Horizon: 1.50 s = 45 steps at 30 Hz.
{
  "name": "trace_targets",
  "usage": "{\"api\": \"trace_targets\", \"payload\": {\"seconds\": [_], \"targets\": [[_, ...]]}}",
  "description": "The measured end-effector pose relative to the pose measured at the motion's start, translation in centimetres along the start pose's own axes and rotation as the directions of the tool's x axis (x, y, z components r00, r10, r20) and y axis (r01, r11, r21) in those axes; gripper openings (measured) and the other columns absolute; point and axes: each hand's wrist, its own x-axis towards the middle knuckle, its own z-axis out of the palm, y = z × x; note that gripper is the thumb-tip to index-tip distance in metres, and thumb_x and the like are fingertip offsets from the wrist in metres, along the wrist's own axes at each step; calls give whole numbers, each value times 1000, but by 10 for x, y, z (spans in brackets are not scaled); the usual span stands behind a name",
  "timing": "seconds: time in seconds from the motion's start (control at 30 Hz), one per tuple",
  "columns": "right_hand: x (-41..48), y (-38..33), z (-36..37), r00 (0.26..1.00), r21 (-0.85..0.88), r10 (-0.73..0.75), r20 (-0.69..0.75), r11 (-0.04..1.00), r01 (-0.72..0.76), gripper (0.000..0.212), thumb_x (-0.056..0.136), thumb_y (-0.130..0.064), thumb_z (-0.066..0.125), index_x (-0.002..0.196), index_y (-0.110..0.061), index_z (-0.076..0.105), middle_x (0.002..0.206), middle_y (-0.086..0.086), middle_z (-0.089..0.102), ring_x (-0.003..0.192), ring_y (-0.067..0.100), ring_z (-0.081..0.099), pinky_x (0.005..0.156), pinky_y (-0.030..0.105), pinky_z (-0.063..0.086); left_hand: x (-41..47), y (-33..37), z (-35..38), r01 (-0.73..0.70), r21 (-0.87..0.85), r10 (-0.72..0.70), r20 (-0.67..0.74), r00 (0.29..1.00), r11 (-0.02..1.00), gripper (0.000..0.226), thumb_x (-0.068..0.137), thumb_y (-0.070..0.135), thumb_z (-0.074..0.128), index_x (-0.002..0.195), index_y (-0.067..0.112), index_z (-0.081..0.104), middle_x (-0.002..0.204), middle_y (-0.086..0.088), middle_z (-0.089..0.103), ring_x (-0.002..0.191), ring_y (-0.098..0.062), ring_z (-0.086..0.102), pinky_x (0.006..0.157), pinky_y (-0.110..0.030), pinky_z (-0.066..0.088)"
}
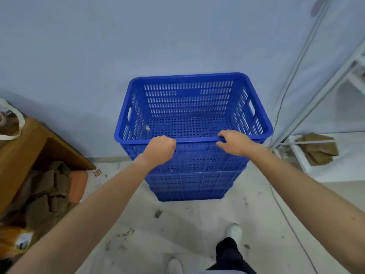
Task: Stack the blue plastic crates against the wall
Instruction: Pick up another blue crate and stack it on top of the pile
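Note:
A stack of blue perforated plastic crates (189,180) stands on the floor against the pale wall (138,40). The top crate (256,107) is nested in the ones below and holds only a small pale scrap. My left hand (161,148) is curled over the left part of its near rim. My right hand (234,142) lies on the same rim further right, fingers hooked over the edge. Both arms reach forward from the bottom of the view.
A wooden table (21,147) with a white-handled bag stands at the left, with torn cardboard (47,194) heaped beneath it. A white metal rack (308,143) and a cable run down the right. Scraps litter the tiled floor. My feet (234,233) stand just behind the stack.

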Motion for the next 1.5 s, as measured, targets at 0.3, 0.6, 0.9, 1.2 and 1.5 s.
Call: {"api": "trace_targets", "payload": {"seconds": [0.3,0.6,0.9,1.2,1.5], "targets": [[-19,21,0,991,-125,119,-55,984,-125,48,99,-36,46,143,-18,41,134,11,51,118,33,51,95,47,46,-4,-44,15,100,265,-130,100,986,959,59,98,13,54,150,10,26,134,-20,46,119,-36,51,95,-45,47],[0,8,21,990,-270,98,-106,955,-123,63,93,-62,48,133,-13,47,128,12,55,119,35,51,102,50,36,7,-54,30,167,415,-204,46,978,895,60,90,8,62,141,7,31,113,-13,61,108,-33,58,101,-44,45],[21,-7,37,972,-268,-57,-226,964,-6,40,98,-52,46,116,-17,51,111,5,58,102,28,54,95,43,39,11,-52,14,152,489,-234,110,966,859,29,90,3,56,118,8,49,99,-7,70,90,-27,69,70,-38,47],[30,-5,44,967,-257,-58,-250,966,-9,44,98,-51,48,122,-14,51,118,9,58,111,34,53,97,49,39,17,-64,14,132,486,-194,79,978,864,39,90,-2,53,126,10,47,91,-9,68,81,-30,68,62,-40,50],[30,-2,40,971,-273,-86,-225,962,22,47,99,-51,45,125,-13,50,122,10,57,115,35,51,101,52,36,23,-67,18,169,459,-233,88,968,872,30,93,4,51,123,9,52,101,-12,67,89,-32,67,71,-41,51]]}}
